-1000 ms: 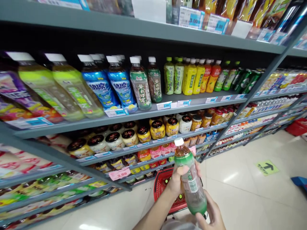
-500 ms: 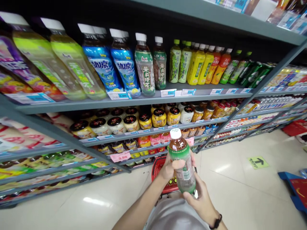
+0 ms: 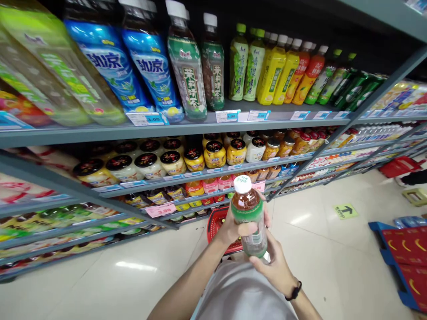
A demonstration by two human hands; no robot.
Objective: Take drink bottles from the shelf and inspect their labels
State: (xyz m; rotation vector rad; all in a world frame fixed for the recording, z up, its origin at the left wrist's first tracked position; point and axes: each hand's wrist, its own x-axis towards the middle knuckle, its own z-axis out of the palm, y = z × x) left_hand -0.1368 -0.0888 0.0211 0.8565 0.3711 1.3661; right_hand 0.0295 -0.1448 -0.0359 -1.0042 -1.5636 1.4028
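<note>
A bottled tea drink [image 3: 249, 211] with a white cap, green bands and brown liquid is held upright, tilted slightly, in front of my body. My left hand [image 3: 235, 229] is closed around its middle, thumb across the label and fingertips showing on the far side. Lower down, my right hand [image 3: 275, 266], with a black band at the wrist, grips the bottle's base between thumb and fingers. Similar green-labelled tea bottles [image 3: 190, 78] stand on the shelf ahead. Behind the held bottle, partly hidden, is a red shopping basket [image 3: 213, 222].
The grey shelf [image 3: 187, 130] carries blue-labelled bottles [image 3: 151, 66] and yellow bottles [image 3: 269, 80]. Jars [image 3: 215, 154] fill a lower shelf. On the right are a floor sign with an arrow [image 3: 345, 211], stacked red boxes [image 3: 408, 253] on a blue pallet and another red basket [image 3: 400, 165].
My view has shifted closer to the shelf, so the upper bottles look larger and more red boxes show at right. Both hands keep their hold on the bottle, which has barely moved.
</note>
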